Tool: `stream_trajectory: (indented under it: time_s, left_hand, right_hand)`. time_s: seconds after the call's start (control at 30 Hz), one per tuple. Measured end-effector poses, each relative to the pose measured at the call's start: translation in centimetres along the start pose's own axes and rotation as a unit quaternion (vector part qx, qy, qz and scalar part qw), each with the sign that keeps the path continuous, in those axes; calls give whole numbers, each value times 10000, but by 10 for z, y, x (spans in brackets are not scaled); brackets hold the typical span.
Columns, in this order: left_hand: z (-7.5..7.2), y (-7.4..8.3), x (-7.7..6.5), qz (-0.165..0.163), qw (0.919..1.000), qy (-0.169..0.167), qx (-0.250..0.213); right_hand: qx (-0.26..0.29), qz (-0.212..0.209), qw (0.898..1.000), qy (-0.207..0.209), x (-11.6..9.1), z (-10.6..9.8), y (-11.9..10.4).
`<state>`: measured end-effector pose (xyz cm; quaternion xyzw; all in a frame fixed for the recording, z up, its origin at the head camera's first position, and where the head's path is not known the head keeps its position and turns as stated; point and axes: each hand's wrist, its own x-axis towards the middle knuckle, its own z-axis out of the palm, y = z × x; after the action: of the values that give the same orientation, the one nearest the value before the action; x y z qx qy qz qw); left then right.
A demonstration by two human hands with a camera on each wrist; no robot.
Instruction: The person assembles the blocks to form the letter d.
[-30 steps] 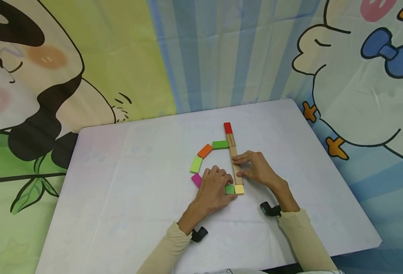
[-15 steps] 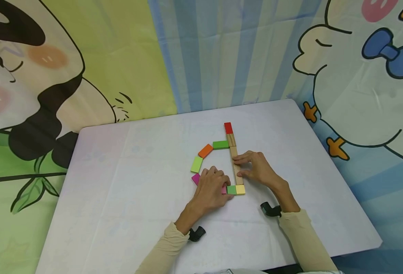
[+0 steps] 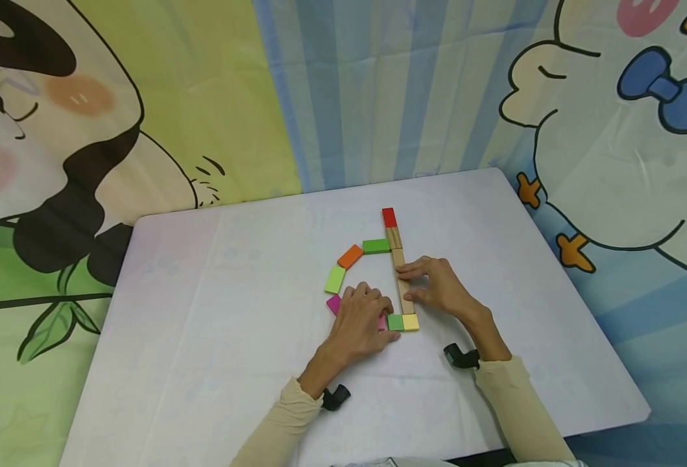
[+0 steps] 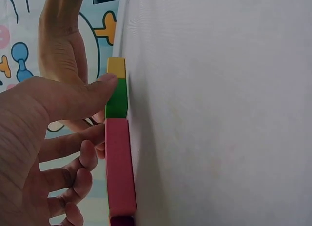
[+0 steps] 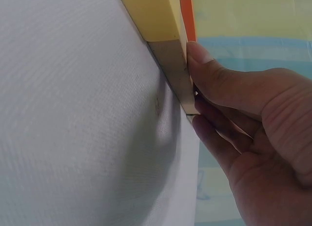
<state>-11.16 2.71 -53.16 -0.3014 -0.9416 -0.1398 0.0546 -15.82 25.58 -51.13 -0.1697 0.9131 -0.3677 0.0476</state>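
Note:
Colored blocks and wooden pieces form a loop with a straight tail on the white table. At its near edge my left hand point(image 3: 359, 324) pinches the small green block point(image 4: 117, 98), thumb on the near side and index finger beyond. Left of that lies a pink block point(image 4: 121, 165), partly under the hand in the head view. A yellow block point(image 3: 410, 322) touches the green one on the right. My right hand point(image 3: 439, 285) rests thumb and fingertips on the plain wooden strip point(image 5: 178, 72), along its right side. What lies beneath the left palm is hidden.
A magenta block point(image 3: 333, 305), lime block point(image 3: 335, 279), orange block point(image 3: 350, 257) and green block point(image 3: 376, 246) curve around the left. A red block point(image 3: 388, 217) tops the wooden line. Printed curtains point(image 3: 366, 91) hang behind the white table point(image 3: 232, 292).
My left hand has shifted slightly left, uncovering part of the pink block and more of the small green one. The right hand stays in place on the strip.

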Motion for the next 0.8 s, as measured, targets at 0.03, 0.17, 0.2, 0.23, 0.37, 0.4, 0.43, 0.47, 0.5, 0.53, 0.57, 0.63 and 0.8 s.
stream_trajectory:
  time_s: [0.03,0.17,0.2,0.23,0.37,0.4,0.43,0.47,0.5,0.53,0.57,0.63,0.8]
  left_hand:
    - [-1,-1,0,-24,10000,-16,-35]
    - [-11,-9,-4,-109,9999,-28,-130]
    - [-13,-11,-5,-120,9998,-28,-139]
    - [-16,-14,-6,-124,9998,-34,-141]
    - [-23,-20,-9,-102,9998,-95,-135]
    - [-24,-22,-9,-85,9998,-115,-128]
    - [-24,-22,-10,-71,9998,-139,-131]
    - [-24,-23,-10,-56,9998,-159,-129]
    - [-24,-24,-10,-39,9998,-178,-129]
    - [-24,-25,-10,-24,9997,-192,-146]
    - [-24,-25,-11,-12,9996,-209,-181]
    - [-23,-27,-11,15,9993,-273,-272]
    - [-27,-38,-15,-136,9970,-249,-719]
  right_hand:
    - [-2,8,10000,-1,0,0,0]
    - [4,20,10000,-22,0,1,2]
    - [5,21,10000,-27,0,1,2]
    - [5,26,10000,-30,0,1,2]
    - [17,24,10000,-25,0,0,3]
    - [16,24,10000,-23,0,-1,3]
    - [22,24,10000,-21,0,-1,3]
    - [27,19,10000,-22,0,-1,3]
    - [23,10,10000,-26,0,-1,3]
    - [20,0,10000,-27,0,-1,3]
    - [14,-10,10000,-27,0,-1,3]
    - [12,-38,10000,-26,0,-1,3]
    - [52,-66,9999,-57,0,-1,3]
